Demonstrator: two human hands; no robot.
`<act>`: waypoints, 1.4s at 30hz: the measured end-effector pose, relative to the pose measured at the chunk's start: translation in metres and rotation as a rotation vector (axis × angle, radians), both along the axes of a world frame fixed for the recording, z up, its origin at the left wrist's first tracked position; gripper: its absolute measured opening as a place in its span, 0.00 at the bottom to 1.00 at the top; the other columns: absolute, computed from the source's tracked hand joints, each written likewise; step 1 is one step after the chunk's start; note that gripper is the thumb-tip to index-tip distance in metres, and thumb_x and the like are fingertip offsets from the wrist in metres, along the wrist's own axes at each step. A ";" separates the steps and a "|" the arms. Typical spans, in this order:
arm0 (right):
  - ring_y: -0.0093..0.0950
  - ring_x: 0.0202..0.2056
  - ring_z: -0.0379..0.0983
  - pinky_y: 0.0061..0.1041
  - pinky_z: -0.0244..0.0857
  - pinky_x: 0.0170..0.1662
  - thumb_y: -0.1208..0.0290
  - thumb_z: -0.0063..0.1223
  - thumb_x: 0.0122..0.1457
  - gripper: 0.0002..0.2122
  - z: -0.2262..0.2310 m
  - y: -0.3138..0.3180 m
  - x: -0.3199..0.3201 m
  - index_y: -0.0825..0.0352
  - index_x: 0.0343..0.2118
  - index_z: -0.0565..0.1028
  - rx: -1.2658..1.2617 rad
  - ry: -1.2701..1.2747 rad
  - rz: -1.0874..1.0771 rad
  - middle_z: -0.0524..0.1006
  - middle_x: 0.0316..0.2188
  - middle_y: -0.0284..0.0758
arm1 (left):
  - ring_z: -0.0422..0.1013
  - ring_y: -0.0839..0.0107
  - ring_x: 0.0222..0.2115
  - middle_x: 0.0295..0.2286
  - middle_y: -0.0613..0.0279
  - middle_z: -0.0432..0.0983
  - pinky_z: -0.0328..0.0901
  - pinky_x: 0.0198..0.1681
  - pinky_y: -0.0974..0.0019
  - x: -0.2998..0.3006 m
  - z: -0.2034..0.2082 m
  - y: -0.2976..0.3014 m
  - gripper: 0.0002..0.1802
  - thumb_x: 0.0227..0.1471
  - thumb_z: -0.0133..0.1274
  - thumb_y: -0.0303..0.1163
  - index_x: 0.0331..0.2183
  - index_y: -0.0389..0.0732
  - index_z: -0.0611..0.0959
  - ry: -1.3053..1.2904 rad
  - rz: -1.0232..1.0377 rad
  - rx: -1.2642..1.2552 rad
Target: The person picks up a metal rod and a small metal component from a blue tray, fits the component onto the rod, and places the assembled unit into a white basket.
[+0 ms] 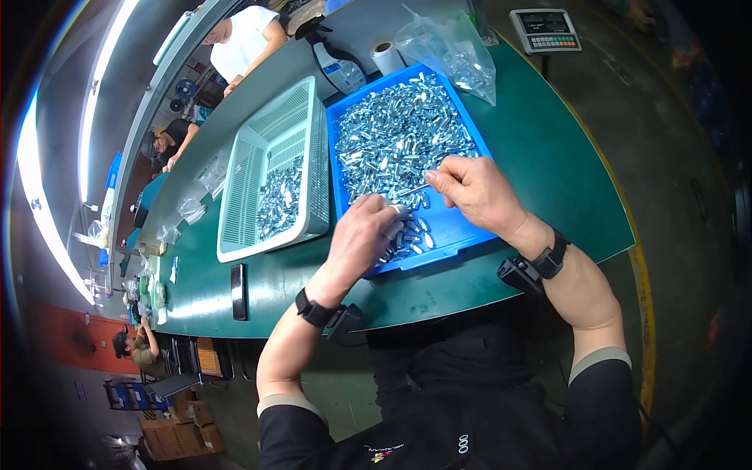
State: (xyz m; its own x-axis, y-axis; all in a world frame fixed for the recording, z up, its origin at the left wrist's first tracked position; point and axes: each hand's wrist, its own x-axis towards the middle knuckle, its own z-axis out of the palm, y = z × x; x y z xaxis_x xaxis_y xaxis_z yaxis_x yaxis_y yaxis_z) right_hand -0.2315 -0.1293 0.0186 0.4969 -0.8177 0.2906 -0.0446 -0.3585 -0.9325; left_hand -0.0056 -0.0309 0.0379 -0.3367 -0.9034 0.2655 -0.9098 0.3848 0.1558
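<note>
Two hands over the shallow blue tray [446, 222]; the right hand [479, 192] hangs above its right side, thumb and fingers drawn together, though whether they pinch a piece I cannot tell; the left hand [359, 235] is down at the near left, fingers curled and tips among the metal pieces [401, 129], and its grip is hidden from here!

Here's the danger; the pieces are heaped at the far end and the tray wall looks low, so a broad sweep could flick some onto the green table [540, 133]; small and shiny as they are, they could slip from a loose pinch too; and with the pale green basket [274, 129] close on the left, holding pieces of its own, a careless knock might mix the two lots!

Now the positions; the main heap lies just beyond both hands, a smaller cluster [415, 239] sits just right of the left hand, and bare blue tray floor shows below the right hand.
</note>
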 end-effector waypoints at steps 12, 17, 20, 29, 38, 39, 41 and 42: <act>0.22 0.20 0.73 0.26 0.65 0.26 0.62 0.57 0.66 0.16 -0.008 -0.003 0.000 0.69 0.25 0.78 -0.027 0.141 0.036 0.76 0.16 0.34 | 0.72 0.53 0.37 0.32 0.56 0.75 0.68 0.41 0.53 0.001 -0.006 -0.021 0.09 0.46 0.64 0.26 0.34 0.39 0.85 0.038 -0.001 0.184; 0.24 0.20 0.74 0.27 0.65 0.26 0.61 0.58 0.66 0.16 -0.008 -0.003 0.000 0.69 0.27 0.79 -0.049 0.154 0.027 0.77 0.17 0.35 | 0.72 0.52 0.38 0.31 0.54 0.75 0.68 0.42 0.52 -0.003 -0.003 -0.018 0.11 0.47 0.65 0.26 0.34 0.38 0.81 0.044 0.019 0.176; 0.26 0.19 0.74 0.29 0.65 0.26 0.61 0.58 0.66 0.16 -0.008 -0.001 0.000 0.69 0.26 0.78 -0.074 0.151 0.026 0.77 0.17 0.36 | 0.73 0.51 0.38 0.31 0.54 0.75 0.68 0.42 0.53 -0.001 -0.005 -0.013 0.11 0.48 0.65 0.26 0.34 0.38 0.80 0.087 0.020 0.149; 0.44 0.27 0.77 0.42 0.68 0.32 0.59 0.58 0.62 0.16 -0.004 0.000 0.000 0.67 0.24 0.78 -0.055 0.250 0.020 0.78 0.21 0.43 | 0.73 0.53 0.37 0.30 0.55 0.75 0.68 0.40 0.54 -0.001 -0.008 -0.007 0.10 0.50 0.64 0.27 0.37 0.39 0.83 0.134 0.058 0.118; 0.45 0.27 0.77 0.43 0.68 0.32 0.58 0.58 0.62 0.15 -0.010 -0.001 0.001 0.66 0.24 0.78 -0.051 0.285 0.002 0.78 0.21 0.43 | 0.73 0.52 0.35 0.29 0.55 0.75 0.68 0.39 0.53 -0.009 -0.014 -0.018 0.08 0.48 0.64 0.26 0.34 0.38 0.83 -0.003 0.063 0.068; 0.40 0.24 0.77 0.39 0.67 0.30 0.59 0.58 0.63 0.16 -0.012 -0.001 0.001 0.67 0.24 0.78 -0.092 0.273 0.001 0.78 0.19 0.42 | 0.73 0.52 0.35 0.29 0.55 0.75 0.68 0.39 0.53 -0.007 -0.016 -0.018 0.08 0.48 0.64 0.26 0.34 0.38 0.83 0.013 0.057 0.063; 0.37 0.21 0.76 0.35 0.67 0.28 0.61 0.58 0.64 0.16 -0.017 -0.001 0.001 0.68 0.24 0.77 -0.155 0.264 -0.018 0.77 0.18 0.41 | 0.72 0.52 0.35 0.29 0.55 0.74 0.67 0.39 0.54 -0.007 -0.017 -0.017 0.08 0.49 0.64 0.25 0.34 0.38 0.82 0.074 0.053 0.060; 0.37 0.21 0.76 0.35 0.67 0.28 0.61 0.58 0.64 0.16 -0.019 -0.002 0.001 0.68 0.24 0.77 -0.151 0.263 -0.027 0.77 0.18 0.41 | 0.72 0.52 0.35 0.29 0.55 0.74 0.67 0.39 0.54 -0.008 -0.017 -0.014 0.08 0.49 0.64 0.25 0.34 0.38 0.82 0.073 0.044 0.063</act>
